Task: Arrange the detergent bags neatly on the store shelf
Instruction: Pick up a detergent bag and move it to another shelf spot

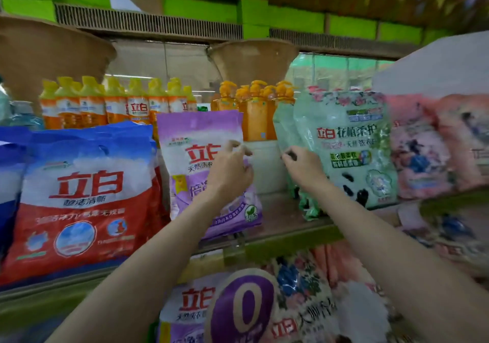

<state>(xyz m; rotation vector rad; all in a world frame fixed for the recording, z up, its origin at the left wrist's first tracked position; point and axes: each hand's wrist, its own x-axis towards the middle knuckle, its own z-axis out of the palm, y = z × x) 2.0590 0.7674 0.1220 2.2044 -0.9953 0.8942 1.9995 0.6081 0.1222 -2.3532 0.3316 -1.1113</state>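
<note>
Store shelving fills the frame, with a green wall band along the top and a shelf board running across the middle. At the left of the frame a large blue, white and red detergent bag stands upright on the shelf, leaning slightly back. Just right of it, at centre, stands a purple detergent bag, its lower edge at the front lip of the board. The left hand grips this purple bag at its right edge, fingers curled round the side of the pack. Right of centre a green detergent bag with a panda print stands upright, with further green packs tucked behind it. The right hand pinches the left edge of the green packs, fingertips closed on the plastic. Between the two hands a bare stretch of shelf shows, with a pale box behind it. At the far right sit pink detergent bags, blurred. Along the back, yellow-capped bottles line the upper left and orange pump bottles stand at centre. Below the shelf, at the bottom of the frame, more purple and floral packs lie on a lower level
</note>
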